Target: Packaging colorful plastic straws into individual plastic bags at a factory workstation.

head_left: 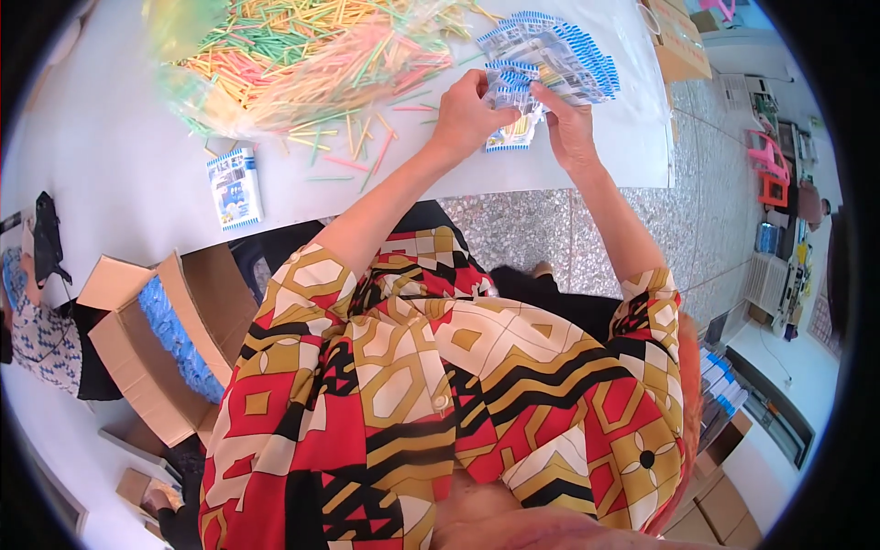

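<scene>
Over the table's right part, both hands are on a small clear packet (513,139) with blue striped edges and pale sticks showing inside. My left hand (466,117) pinches it from the left, thumb stretched across its front. My right hand (570,128) grips its upper right side with thumb and fingers. Right behind lies a fanned stack of similar blue and white packets (573,60), partly hidden by the hands. To the left, a large heap of thin pink, yellow and green sticks (302,55) lies in an opened clear plastic bag (229,103).
Loose sticks (353,165) are scattered before the bag on the white table (119,156). A blue and white packet (236,190) lies near its front edge. Below left stands an open carton (137,353) holding blue packets. Another person's patterned sleeve (46,339) shows at far left.
</scene>
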`<state>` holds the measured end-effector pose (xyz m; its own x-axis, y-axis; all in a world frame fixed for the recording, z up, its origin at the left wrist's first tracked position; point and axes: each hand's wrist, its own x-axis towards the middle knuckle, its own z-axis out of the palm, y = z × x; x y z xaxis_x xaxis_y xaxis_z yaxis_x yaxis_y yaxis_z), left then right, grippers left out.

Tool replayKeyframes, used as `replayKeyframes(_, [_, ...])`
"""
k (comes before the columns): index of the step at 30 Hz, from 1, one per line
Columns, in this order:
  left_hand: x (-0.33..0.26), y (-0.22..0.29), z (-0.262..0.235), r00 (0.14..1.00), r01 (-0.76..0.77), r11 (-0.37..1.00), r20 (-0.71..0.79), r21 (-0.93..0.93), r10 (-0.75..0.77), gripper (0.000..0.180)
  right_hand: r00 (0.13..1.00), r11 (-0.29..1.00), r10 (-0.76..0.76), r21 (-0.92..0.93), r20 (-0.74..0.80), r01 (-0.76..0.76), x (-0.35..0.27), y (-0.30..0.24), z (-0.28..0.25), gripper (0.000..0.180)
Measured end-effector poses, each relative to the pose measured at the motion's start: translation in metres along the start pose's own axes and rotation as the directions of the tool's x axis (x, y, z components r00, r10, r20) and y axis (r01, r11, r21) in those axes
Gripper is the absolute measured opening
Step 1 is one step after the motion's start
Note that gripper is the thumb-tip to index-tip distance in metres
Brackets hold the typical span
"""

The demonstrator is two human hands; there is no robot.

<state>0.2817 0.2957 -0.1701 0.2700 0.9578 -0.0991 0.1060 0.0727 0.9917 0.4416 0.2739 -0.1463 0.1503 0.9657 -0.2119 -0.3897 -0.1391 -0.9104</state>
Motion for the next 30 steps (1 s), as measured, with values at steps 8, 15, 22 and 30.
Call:
replayKeyframes(8, [-0.015,0.017,-0.038,0.993,-0.098,0.991,-0.082,-0.093,0.09,0.054,0.999,0.997,0.035,0.07,0.019,-0.036,0.007,-0.008,0.03,0.035])
replayKeyframes(15, [-0.066,0.071,-0.138,0.972,-0.22,0.975,-0.095,-0.029,0.217,0.04,0.986,0.991,-0.057,-0.115,0.154,0.075,0.004,-0.024,0.095,0.037])
replayKeyframes(22, [-0.123,0.145,-0.271,0.65,-0.525,0.674,-0.267,0.52,0.712,0.029,0.849,0.923,-0.106,-0.266,0.518,0.278,-0.033,-0.036,0.266,0.039])
replayKeyframes(30, [-0.186,0.174,-0.445,0.819,-0.356,0.921,-0.421,0.161,0.39,0.046,0.592,0.932,0.02,-0.229,0.806,0.28,-0.025,0.024,0.481,0.044])
